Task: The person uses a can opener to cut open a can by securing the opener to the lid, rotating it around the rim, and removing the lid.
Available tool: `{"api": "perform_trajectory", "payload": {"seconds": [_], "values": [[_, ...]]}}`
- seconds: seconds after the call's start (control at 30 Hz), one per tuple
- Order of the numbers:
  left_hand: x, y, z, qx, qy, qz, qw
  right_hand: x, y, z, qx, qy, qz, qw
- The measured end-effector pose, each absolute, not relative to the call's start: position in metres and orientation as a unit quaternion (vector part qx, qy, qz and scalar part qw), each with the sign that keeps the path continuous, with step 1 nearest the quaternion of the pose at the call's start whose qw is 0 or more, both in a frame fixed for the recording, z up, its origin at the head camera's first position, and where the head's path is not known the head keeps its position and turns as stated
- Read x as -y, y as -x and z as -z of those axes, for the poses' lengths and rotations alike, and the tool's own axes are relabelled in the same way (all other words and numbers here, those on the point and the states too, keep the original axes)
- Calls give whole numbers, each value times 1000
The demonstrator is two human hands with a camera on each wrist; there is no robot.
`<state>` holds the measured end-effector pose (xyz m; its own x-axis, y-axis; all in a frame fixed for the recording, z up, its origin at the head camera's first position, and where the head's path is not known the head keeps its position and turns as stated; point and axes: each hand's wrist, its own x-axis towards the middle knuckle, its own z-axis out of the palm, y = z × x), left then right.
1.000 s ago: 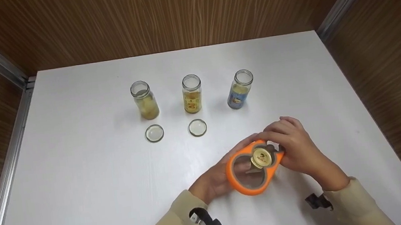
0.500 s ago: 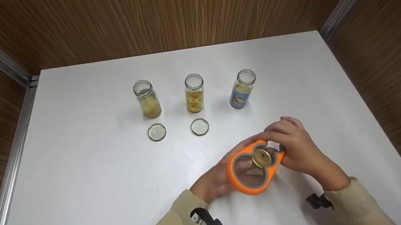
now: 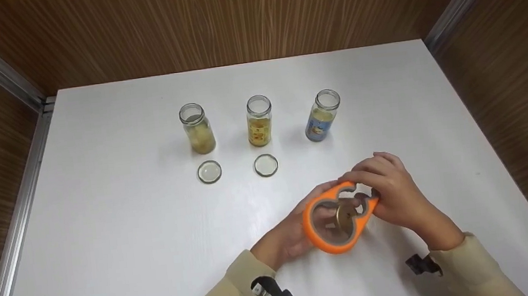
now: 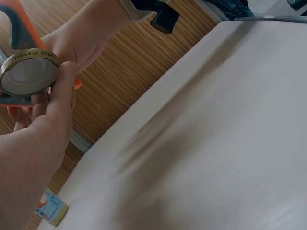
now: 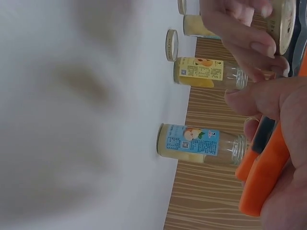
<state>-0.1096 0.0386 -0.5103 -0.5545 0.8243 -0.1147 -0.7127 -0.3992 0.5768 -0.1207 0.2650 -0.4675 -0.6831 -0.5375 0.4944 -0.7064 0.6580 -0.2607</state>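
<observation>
Over the front right of the table, my right hand [image 3: 389, 193] grips an orange jar opener [image 3: 335, 248] with grey-lined round openings. My left hand [image 3: 289, 236] reaches behind the opener, its thumb and fingers pinching a gold jar lid [image 3: 346, 218] by the rim. Through the opener's openings the lid shows tilted. Its pale inner side faces the left wrist camera, where the gold lid [image 4: 29, 76] sits between thumb and fingers. Part of the left hand is hidden behind the opener. From the right wrist, the orange handles [image 5: 268, 167] lie in the right palm.
Three open glass jars stand in a row: one with pale fruit [image 3: 201, 139], one with a yellow label [image 3: 259, 133], one with a blue label [image 3: 318, 126]. Two lids, a left lid [image 3: 209, 172] and a middle lid [image 3: 266, 165], lie before them. Wood-grain panels [image 3: 231, 19] border the white table.
The gold lid has tilted away from facing the head camera and slipped lower behind the opener's openings. Both hands keep nearly the same place; the whole head view has shifted slightly.
</observation>
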Motion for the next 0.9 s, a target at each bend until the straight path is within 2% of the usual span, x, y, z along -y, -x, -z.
{"api": "perform_trajectory", "payload": {"seconds": [0.13,0.4,0.73,0.9], "values": [[-41,105,511,-313,-89,-822,468,-265,121,467,890,-348,-224,189],[-41,114,521,-369,-18,-838,402,-267,119,466,894,-339,-223,189],[-36,135,523,-490,-47,-803,336,-271,116,466,904,-316,-234,170],[-35,144,522,-559,-78,-756,332,-272,116,466,906,-309,-240,163]]}}
